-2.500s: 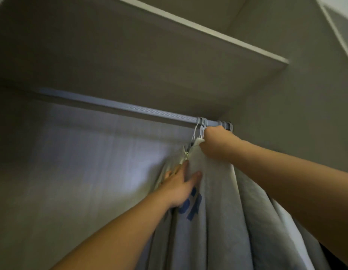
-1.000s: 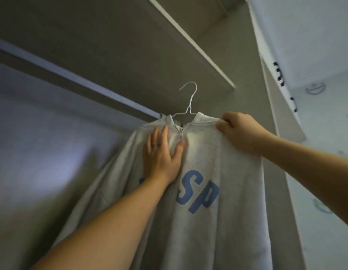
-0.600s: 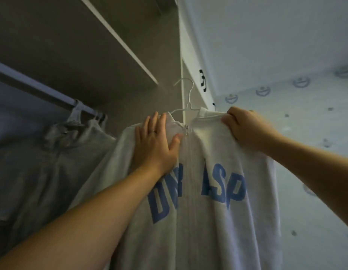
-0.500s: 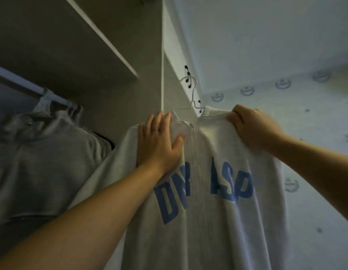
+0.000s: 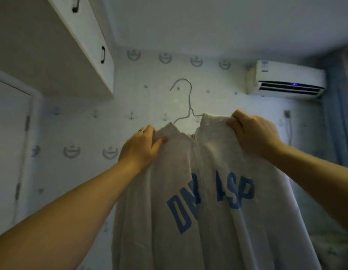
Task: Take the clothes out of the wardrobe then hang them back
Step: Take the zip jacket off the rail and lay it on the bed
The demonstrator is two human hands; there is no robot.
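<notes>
A light grey zip-up sweatshirt [image 5: 204, 201] with blue letters across the chest hangs on a thin wire hanger [image 5: 185, 100], held up in the air in front of a wall. My left hand [image 5: 142, 147] grips the fabric at its left shoulder, thumb pinching the cloth. At the right shoulder my right hand [image 5: 253, 133] is curled round the fabric near the collar. The hanger's hook stands free above the collar, hooked on nothing. The wardrobe's upper cabinet [image 5: 58, 45] shows at the top left; the rail and the other clothes are out of view.
An air conditioner [image 5: 286, 80] is mounted high on the wall at the right, with a blue curtain [image 5: 339, 123] beside it. The wall carries anchor-patterned wallpaper. A white door or panel [image 5: 9, 143] stands at the far left.
The sweatshirt came off the rail and swung right, out of the wardrobe, to face the room wall. My left hand went from lying flat on the chest to gripping the left shoulder.
</notes>
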